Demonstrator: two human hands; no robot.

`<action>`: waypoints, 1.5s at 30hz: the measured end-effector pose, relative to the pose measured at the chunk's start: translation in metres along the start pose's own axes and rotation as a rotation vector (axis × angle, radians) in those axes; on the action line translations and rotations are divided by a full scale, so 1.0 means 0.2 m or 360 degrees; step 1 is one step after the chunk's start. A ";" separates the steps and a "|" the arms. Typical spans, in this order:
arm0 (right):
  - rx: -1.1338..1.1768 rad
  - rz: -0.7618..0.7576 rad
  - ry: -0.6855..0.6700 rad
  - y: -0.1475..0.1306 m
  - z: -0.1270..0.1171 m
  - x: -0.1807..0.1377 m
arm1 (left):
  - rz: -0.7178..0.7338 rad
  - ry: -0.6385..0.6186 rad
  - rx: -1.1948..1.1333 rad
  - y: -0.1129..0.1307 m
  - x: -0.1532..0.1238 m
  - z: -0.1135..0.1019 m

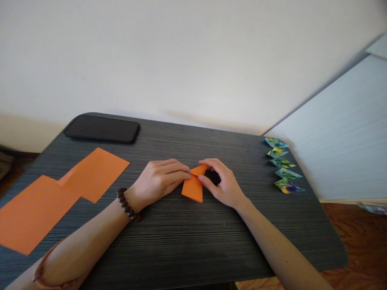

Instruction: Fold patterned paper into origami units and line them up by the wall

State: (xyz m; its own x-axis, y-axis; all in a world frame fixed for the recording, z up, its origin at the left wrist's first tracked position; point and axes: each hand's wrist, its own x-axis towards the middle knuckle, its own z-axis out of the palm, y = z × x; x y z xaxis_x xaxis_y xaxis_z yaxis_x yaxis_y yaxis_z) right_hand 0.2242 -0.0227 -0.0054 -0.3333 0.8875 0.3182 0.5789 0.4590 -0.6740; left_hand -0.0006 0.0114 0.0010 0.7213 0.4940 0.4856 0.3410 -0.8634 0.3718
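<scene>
A small folded piece of orange paper [192, 188] lies near the middle of the dark table, between my two hands. From the left, my left hand [161, 179] presses its fingertips on the paper's upper left edge, fingers held together. My right hand [221, 181] pinches the upper right part, with the thumb in front and the index finger behind. The paper's lower part flares out toward me, and its top is partly covered by my fingers. A dark bead bracelet [125, 203] circles my left wrist.
Flat orange paper sheets [90, 173] overlap at the left of the dark table [181, 241]. A black phone [102, 129] lies at the back left. Several small folded patterned paper pieces [284, 163] stand in a row at the right. A white wall [181, 60] rises behind.
</scene>
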 end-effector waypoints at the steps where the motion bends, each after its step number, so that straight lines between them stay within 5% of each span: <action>1: -0.0024 0.0006 -0.0001 0.00 0.00 0.00 | -0.0015 -0.0038 0.0060 0.00 0.00 0.00; 6: -0.0173 0.0008 0.0011 0.01 0.02 0.00 | -0.0036 -0.0183 0.0300 0.00 0.01 0.02; 29: -0.0336 0.0022 0.0086 0.03 0.02 -0.01 | -0.0133 -0.0229 0.0426 0.04 0.01 0.03; 37: -0.0317 -0.0132 -0.0197 0.04 -0.05 0.01 | -0.0346 -0.0165 0.0563 0.04 0.00 0.02; 45: -0.0443 -0.0174 -0.0182 0.04 -0.03 0.00 | -0.0380 -0.0195 0.0506 0.01 0.00 0.02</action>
State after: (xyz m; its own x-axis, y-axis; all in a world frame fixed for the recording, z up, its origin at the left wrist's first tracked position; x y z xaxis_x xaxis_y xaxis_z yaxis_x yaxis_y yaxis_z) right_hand 0.2323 -0.0184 -0.0071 -0.4772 0.8292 0.2910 0.7111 0.5589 -0.4266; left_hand 0.0024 0.0083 -0.0015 0.6591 0.6851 0.3103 0.6629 -0.7240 0.1906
